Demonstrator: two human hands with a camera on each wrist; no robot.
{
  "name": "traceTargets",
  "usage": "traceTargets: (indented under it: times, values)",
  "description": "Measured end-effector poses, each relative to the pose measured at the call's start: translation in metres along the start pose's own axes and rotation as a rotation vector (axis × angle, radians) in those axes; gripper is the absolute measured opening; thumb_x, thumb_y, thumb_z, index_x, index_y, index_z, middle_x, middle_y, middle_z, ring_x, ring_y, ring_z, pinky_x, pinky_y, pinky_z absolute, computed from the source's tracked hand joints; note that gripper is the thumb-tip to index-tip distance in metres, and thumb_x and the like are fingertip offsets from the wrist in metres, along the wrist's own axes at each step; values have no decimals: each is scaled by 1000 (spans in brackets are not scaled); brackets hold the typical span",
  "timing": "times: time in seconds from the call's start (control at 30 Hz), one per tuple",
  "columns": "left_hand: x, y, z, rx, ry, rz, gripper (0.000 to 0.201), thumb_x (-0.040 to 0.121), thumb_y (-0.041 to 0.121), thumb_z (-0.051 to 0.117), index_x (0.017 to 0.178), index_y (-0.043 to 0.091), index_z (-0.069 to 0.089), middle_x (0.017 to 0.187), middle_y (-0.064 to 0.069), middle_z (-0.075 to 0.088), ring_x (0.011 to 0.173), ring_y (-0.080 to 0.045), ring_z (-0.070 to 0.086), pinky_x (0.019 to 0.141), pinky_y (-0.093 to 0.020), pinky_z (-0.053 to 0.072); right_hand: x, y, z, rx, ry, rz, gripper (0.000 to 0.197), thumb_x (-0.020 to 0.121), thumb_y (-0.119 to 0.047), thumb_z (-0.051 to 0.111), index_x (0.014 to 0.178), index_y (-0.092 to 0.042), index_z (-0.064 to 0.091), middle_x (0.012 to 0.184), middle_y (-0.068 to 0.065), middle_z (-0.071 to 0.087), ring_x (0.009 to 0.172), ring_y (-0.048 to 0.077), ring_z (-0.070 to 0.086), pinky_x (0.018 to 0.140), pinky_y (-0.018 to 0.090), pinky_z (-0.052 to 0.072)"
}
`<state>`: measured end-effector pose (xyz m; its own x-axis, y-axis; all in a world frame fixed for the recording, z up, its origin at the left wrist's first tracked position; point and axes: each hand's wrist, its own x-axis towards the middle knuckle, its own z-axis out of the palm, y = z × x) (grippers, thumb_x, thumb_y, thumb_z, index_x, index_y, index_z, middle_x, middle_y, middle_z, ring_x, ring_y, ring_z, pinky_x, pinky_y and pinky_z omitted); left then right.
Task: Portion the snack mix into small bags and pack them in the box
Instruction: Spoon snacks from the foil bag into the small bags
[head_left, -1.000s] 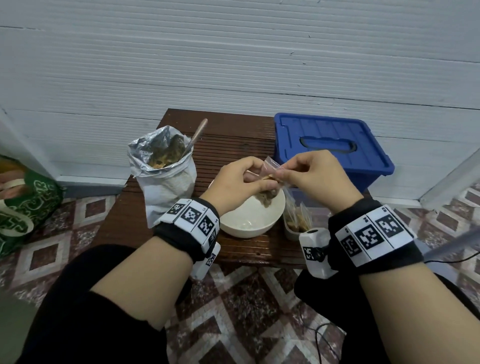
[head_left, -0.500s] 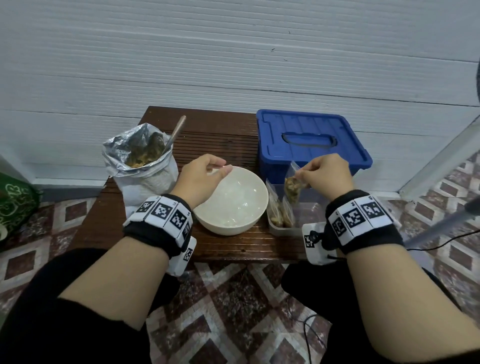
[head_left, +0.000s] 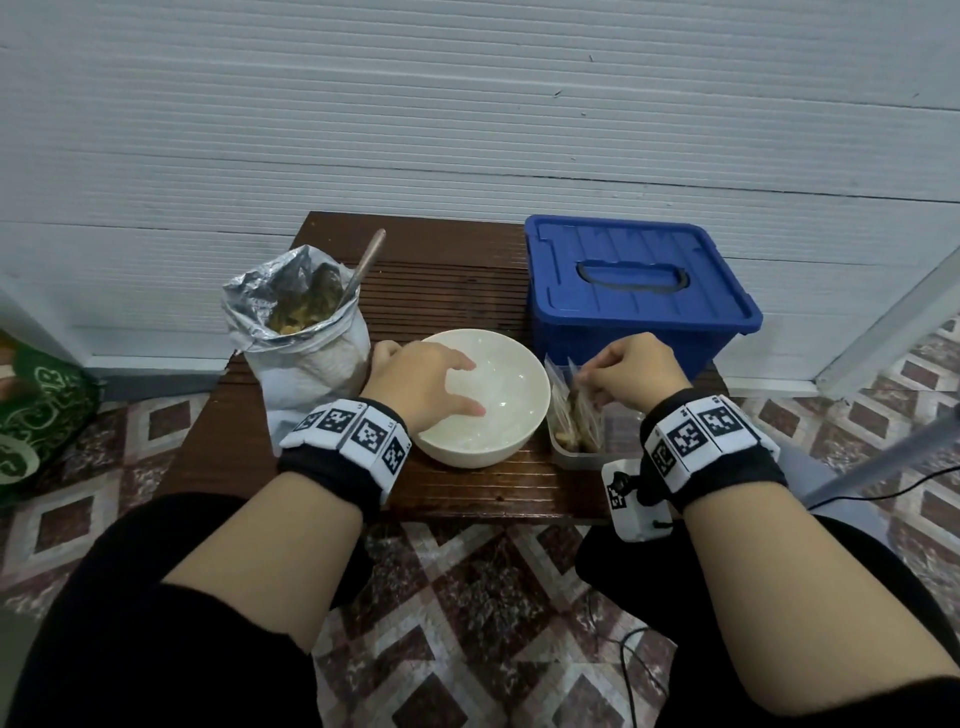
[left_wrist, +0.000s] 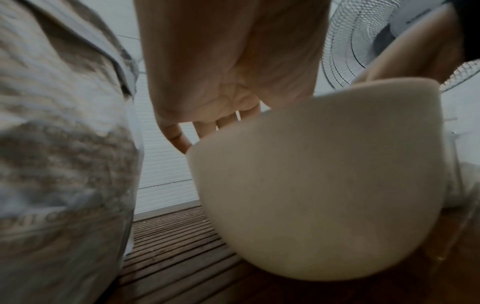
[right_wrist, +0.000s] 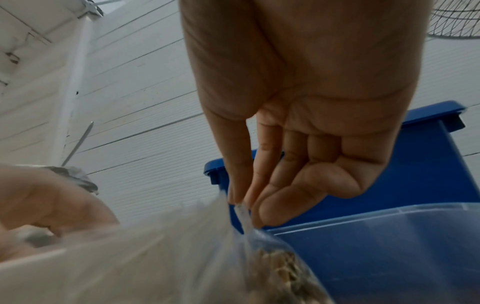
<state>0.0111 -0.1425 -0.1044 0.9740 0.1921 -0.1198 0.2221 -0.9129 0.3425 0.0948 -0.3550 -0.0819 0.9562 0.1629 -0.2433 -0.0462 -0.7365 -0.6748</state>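
Left-hand fingers reach over the bowl, snack sack just left of them on the bench. Right-hand fingers sit above the bags standing in the tray, lidded box behind.

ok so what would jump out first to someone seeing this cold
Probably the blue lidded bin at the table's back right. Then the right hand pinching a small bag of snack mix into the clear box, and the left hand resting over the white bowl at centre.
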Motion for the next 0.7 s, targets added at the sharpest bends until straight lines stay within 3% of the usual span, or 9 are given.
traceTargets:
  times: [0.07,0.2,0.37,0.47,0.57,0.7]
  values:
    - [0,2,3,49,-26,30,67,69,70,67,128,40,55,138,17,51,130,-9,34,96,-33,17,-1,0,-1,4,-10,7,15,84,-12,70,70,-18,65,88,7,70,91,21,66,90,39,53]
    - [-1,4,3,82,-46,40,78,59,77,68,127,41,55,136,20,50,129,-7,33,96,-37,20,-2,0,-3,23,10,31,21,82,-4,68,68,-18,64,90,9,69,91,23,66,90,38,53]
    - [0,2,3,47,-56,7,70,65,68,73,126,41,54,125,16,54,121,-10,41,84,-32,17,-2,0,-5,81,7,28,11,79,-2,72,84,-11,68,82,8,69,70,17,66,78,30,56]
    - [1,1,3,43,-56,17,61,71,61,73,125,40,54,124,18,55,114,-5,47,83,-32,16,-4,0,-3,45,-38,25,11,81,-6,71,90,-11,66,74,4,67,61,10,63,60,20,51]
    - [2,1,5,15,-72,30,63,68,64,73,123,41,55,123,20,54,112,-5,48,85,-32,18,-6,-3,-4,35,-10,9,3,86,-14,67,84,-13,66,70,1,68,55,4,60,46,11,39]
    - [-1,6,7,52,-117,102,72,61,71,72,124,44,54,131,21,47,124,-7,40,89,-36,20,-7,-8,-7,65,47,-49,9,87,-19,67,79,-15,66,77,3,69,64,10,61,63,20,48]
